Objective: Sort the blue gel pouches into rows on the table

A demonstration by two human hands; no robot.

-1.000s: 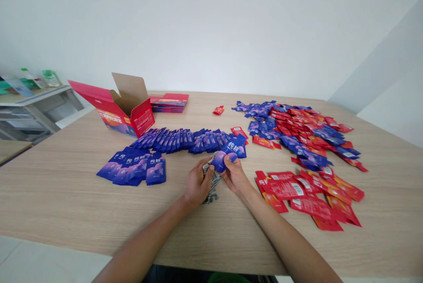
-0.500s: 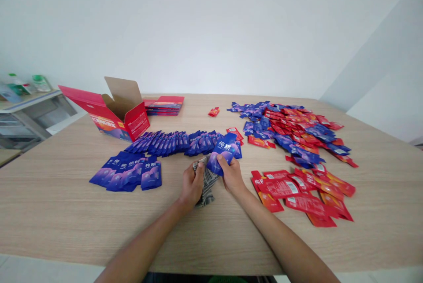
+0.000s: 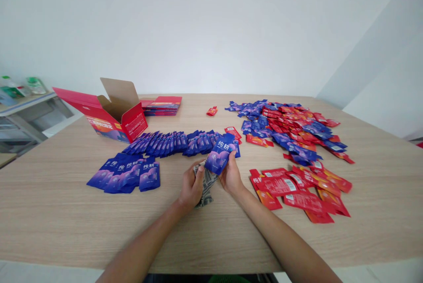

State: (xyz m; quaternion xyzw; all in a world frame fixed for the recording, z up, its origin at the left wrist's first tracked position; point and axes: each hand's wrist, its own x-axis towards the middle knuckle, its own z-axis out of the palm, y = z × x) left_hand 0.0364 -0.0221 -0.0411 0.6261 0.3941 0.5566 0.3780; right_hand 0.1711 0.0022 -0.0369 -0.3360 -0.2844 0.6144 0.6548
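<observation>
Blue pouch [image 3: 218, 155] held at 12 o'clock from the wearer, gripped along its right side by the right hand [image 3: 230, 178]. Patterned cloth [image 3: 207, 186] clutched in the left hand [image 3: 191, 186], fingers closed; whether the pouch is also touched by them can't be told. Pouch judged light, soft, slick-skinned, easily creased; best taken by its side edges. From the hands: fanned blue row [image 3: 172, 143] seen at 11, red pouches [image 3: 302, 199] at 3.
</observation>
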